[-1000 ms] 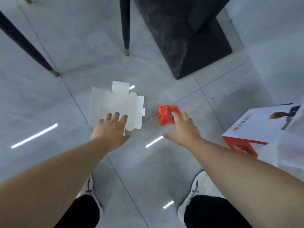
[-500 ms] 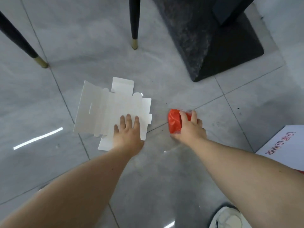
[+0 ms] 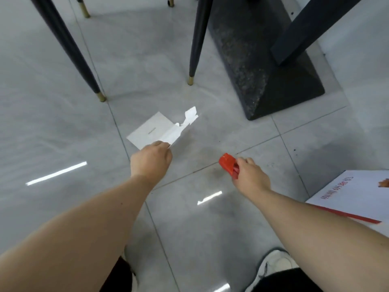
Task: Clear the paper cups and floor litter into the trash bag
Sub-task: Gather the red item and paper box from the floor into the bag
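My left hand (image 3: 150,160) pinches the near edge of a flattened white cardboard box (image 3: 155,129), which tilts up off the grey tiled floor with its far flaps in the air. My right hand (image 3: 249,175) grips a crumpled red wrapper (image 3: 227,164), held just above the floor to the right of the cardboard. No paper cups and no trash bag show in this view.
Black chair legs with brass tips (image 3: 194,60) (image 3: 84,66) stand behind the cardboard. A dark stone table base (image 3: 263,70) rises at the back right. A white and red carton (image 3: 355,196) lies at the right edge. My shoe (image 3: 273,264) is at the bottom.
Both hands have closed and lifted: the white cardboard lay flat under my left palm and now tilts up in its grip. The red wrapper has come off the floor in my right hand.
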